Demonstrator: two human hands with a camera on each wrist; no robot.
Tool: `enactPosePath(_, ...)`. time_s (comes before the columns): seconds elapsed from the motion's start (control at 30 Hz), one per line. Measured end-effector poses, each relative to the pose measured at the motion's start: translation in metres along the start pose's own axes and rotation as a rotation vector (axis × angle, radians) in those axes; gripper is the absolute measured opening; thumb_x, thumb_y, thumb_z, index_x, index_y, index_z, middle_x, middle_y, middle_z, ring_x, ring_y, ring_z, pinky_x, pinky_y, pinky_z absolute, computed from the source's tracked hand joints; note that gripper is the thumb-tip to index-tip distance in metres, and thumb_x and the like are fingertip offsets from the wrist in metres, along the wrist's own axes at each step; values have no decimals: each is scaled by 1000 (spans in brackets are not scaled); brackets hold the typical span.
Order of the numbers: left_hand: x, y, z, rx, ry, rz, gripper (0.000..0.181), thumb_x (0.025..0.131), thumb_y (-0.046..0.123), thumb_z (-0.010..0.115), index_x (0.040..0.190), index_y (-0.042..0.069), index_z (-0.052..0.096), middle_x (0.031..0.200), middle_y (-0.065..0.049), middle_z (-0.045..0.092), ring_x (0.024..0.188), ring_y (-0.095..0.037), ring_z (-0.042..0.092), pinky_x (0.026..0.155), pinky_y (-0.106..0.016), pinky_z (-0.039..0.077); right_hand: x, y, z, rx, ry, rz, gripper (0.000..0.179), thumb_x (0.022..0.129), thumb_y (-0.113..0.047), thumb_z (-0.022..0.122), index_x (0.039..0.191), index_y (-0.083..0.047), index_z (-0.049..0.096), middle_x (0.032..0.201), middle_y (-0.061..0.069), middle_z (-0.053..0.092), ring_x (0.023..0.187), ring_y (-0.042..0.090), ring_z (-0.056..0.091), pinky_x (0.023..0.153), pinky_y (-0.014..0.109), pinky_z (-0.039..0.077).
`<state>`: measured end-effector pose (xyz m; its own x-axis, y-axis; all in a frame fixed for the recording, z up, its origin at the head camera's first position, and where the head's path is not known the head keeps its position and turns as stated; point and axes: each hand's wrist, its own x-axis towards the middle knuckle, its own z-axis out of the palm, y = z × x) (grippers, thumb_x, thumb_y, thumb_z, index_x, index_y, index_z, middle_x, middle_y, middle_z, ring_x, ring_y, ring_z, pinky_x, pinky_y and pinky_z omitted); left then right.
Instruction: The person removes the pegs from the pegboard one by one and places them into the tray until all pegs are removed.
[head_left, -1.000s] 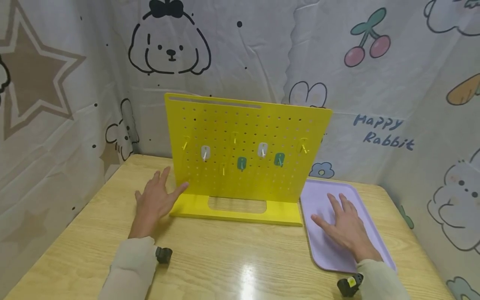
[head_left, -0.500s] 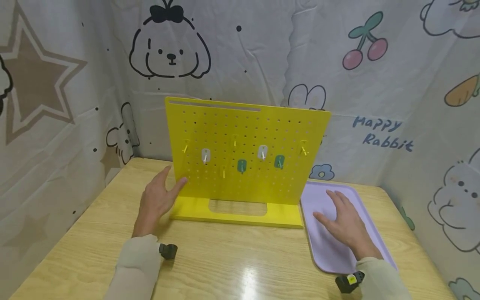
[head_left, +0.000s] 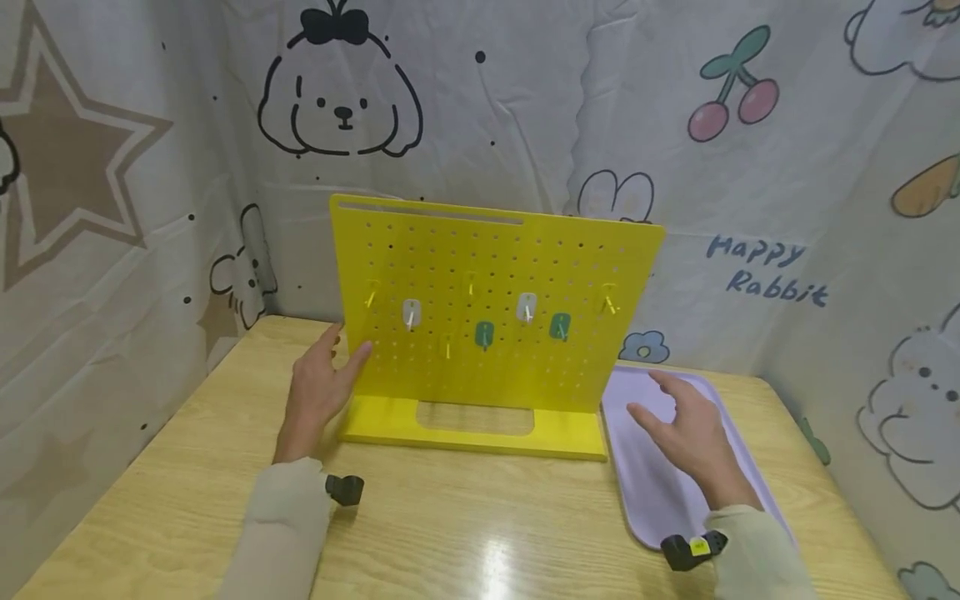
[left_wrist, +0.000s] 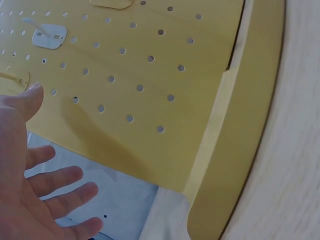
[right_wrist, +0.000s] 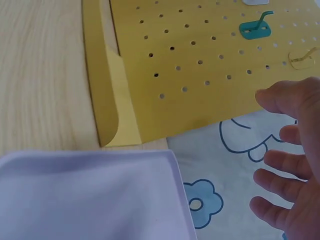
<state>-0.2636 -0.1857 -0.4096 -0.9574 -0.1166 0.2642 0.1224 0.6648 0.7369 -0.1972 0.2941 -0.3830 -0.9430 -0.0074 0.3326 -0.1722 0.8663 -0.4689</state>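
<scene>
A yellow pegboard [head_left: 405, 375] stands upright on its yellow base, with white, green and yellow hooks on its face. My left hand [head_left: 317, 393] is at the board's left edge, thumb in front and the other fingers out past the edge. In the left wrist view those fingers are spread and hold nothing; whether the thumb touches the board I cannot tell. Above a lilac tray [head_left: 647, 508], to the right of the board, hovers my right hand [head_left: 697, 437]. Its fingers are apart and relaxed, with nothing between them, as the right wrist view shows.
The wooden table [head_left: 435, 525] runs in front of the board. A printed cloth [head_left: 480, 100] hangs close behind it and along both sides. A green hook [right_wrist: 255, 30] and a white hook [left_wrist: 49, 36] stick out from the board toward me.
My left hand has shifted right and slightly up, closer to the board's left edge. The right hand has risen slightly above the tray. Board, hooks and tray keep their places.
</scene>
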Motion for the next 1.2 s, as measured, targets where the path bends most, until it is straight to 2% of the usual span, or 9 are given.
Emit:
enactPosePath(0.17, 4, 0, 3, -52, 26, 1, 79, 99, 62, 48, 154, 6, 34, 144, -25, 47, 129, -43, 47, 103, -60, 43, 3, -5, -4, 63, 71, -7, 52, 94, -23, 71, 136, 4, 55, 127, 26, 61, 116, 42, 56, 92, 57, 51)
enactPosePath(0.33, 6, 0, 4, -108, 34, 1, 78, 99, 61, 49, 154, 8, 34, 143, -23, 48, 129, -41, 48, 103, -59, 44, 8, -9, -7, 124, 101, 14, 48, 96, -23, 69, 134, 3, 57, 122, 24, 64, 113, 40, 60, 91, 55, 52)
enactPosePath(0.6, 10, -4, 5, -155, -3, 67, 67, 104, 52, 45, 151, 6, 36, 140, -23, 51, 128, -41, 50, 104, -59, 43, 18, -16, -7, 197, 133, 62, 44, 98, -23, 68, 134, 1, 59, 117, 20, 67, 109, 36, 63, 91, 52, 54)
enactPosePath(0.73, 13, -3, 7, -179, 6, 91, 59, 105, 46, 47, 145, 3, 42, 136, -24, 54, 125, -42, 53, 103, -57, 45, 22, -22, -13, 216, 135, 65, 46, 99, -28, 66, 135, -1, 58, 118, 20, 67, 109, 36, 62, 93, 53, 52)
enactPosePath(0.97, 18, -3, 10, -203, 38, 80, 52, 106, 44, 47, 138, 3, 46, 127, -23, 60, 116, -41, 59, 96, -56, 50, 33, -32, -17, 233, 147, 23, 41, 98, -24, 67, 131, 0, 62, 114, 18, 69, 103, 33, 64, 89, 49, 53)
enactPosePath(1.2, 19, -6, 12, -212, 88, 82, 43, 107, 35, 50, 133, 2, 49, 118, -24, 65, 105, -40, 64, 89, -54, 54, 44, -45, -16, 307, 113, 45, 45, 100, -31, 65, 135, -2, 60, 118, 18, 67, 107, 35, 62, 92, 54, 53)
